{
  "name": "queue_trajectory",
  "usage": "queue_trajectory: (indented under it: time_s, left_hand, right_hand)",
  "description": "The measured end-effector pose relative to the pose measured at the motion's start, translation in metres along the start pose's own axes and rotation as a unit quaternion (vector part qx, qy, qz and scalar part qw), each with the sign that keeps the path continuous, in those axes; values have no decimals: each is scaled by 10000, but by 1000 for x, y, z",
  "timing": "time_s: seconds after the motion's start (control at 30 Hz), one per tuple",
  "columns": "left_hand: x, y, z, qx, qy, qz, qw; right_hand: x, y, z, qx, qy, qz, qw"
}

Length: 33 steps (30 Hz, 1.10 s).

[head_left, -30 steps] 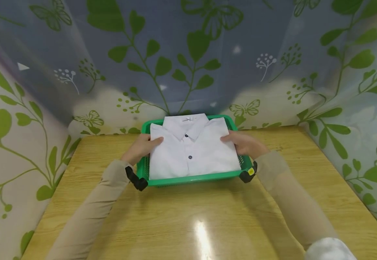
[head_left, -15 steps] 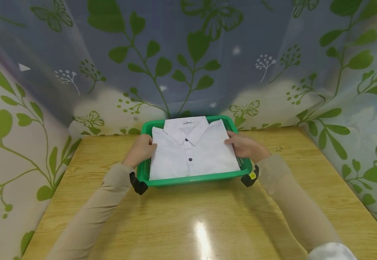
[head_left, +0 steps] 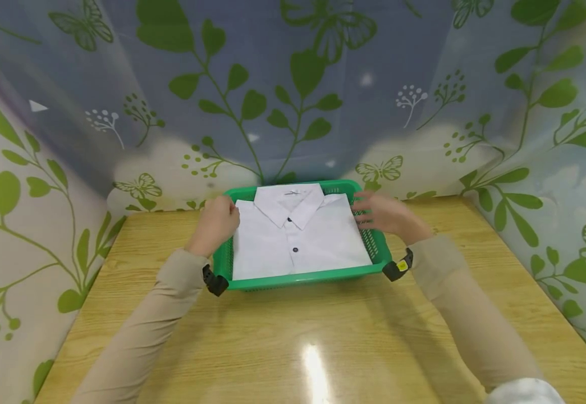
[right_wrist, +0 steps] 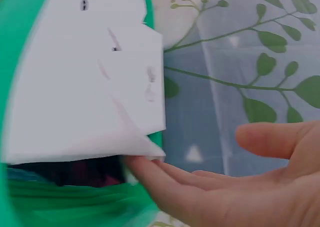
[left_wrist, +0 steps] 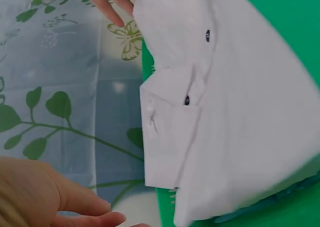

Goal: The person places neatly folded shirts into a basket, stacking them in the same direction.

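A folded white shirt (head_left: 318, 241), collar to the back and dark buttons down its front, lies in a green plastic basket (head_left: 303, 277). My left hand (head_left: 217, 221) is over the basket's left rim, holding nothing. In the left wrist view its thumb and fingertips are apart from the shirt (left_wrist: 250, 87). At the right side, my right hand (head_left: 386, 214) has its fingers spread and extended over the rim. The right wrist view shows those fingertips at the shirt's shoulder edge, with the thumb held away.
Dark and bluish cloth (right_wrist: 90, 171) shows beneath the shirt in the basket. The wooden table (head_left: 252, 342) holds the basket near its back edge. A leaf-patterned curtain (head_left: 283, 112) hangs right behind, with patterned walls on both sides.
Both hands have let go of the shirt's sides and lifted outward toward the rims. The shirt has settled slightly lower in the basket.
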<state>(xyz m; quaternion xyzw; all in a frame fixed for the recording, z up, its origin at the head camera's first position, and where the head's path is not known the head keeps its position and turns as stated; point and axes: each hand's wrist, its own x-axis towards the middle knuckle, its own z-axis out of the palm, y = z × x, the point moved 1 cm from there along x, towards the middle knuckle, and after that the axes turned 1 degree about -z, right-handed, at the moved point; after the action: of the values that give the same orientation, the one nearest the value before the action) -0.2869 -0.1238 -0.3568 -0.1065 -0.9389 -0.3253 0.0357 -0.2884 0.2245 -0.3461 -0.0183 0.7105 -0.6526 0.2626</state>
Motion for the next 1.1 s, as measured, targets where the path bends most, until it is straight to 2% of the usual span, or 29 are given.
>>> queue_trajectory:
  time_s: [0.07, 0.1, 0.17, 0.23, 0.3, 0.43, 0.5, 0.53, 0.63, 0.77, 0.87, 1.0, 1.1]
  left_hand:
    - [2, 5, -3, -40, 18, -4, 10000]
    - [3, 7, -4, -120, -103, -53, 9999]
    - [6, 12, -6, -373, -436, -212, 9981]
    - [9, 14, -5, -853, -886, -462, 9913]
    - [13, 14, -1, -1481, -1332, -776, 9769]
    - [17, 6, 7, -2628, -1841, -1333, 9377]
    - [18, 0, 10, -2873, -1956, -1536, 9250]
    - [18, -2, 11, -2930, -1997, -1587, 9215]
    - [18, -9, 14, -2980, -2047, -1675, 9172]
    - [19, -14, 17, -3082, -2096, -1680, 9126]
    - [20, -14, 18, -3160, -2055, -1679, 9109]
    - [23, -11, 15, -3439, -1934, -1589, 9050]
    - [27, -8, 16, -3658, -1946, -1583, 8963]
  right_hand:
    - [0, -6, -1, 14, 59, -113, 9999]
    - [1, -9, -1, 8, 38, -166, 9999]
    - [2, -15, -2, 90, 25, -221, 9997]
    - [4, -18, -1, 258, -16, -215, 9994]
    - [9, -18, 1, 465, -54, -102, 9989]
    - [24, -8, 4, 722, 13, 359, 9967]
    - [32, -1, 4, 669, 73, 656, 9956]
    - [35, 2, 3, 590, 80, 765, 9953]
    - [40, 10, 2, 425, 6, 1017, 9939]
    - [42, 12, 1, 389, -58, 1105, 9931]
    - [44, 9, 0, 491, 15, 985, 9939]
    - [49, 3, 1, 874, 95, 577, 9945]
    - [55, 2, 1, 1191, 176, 383, 9920]
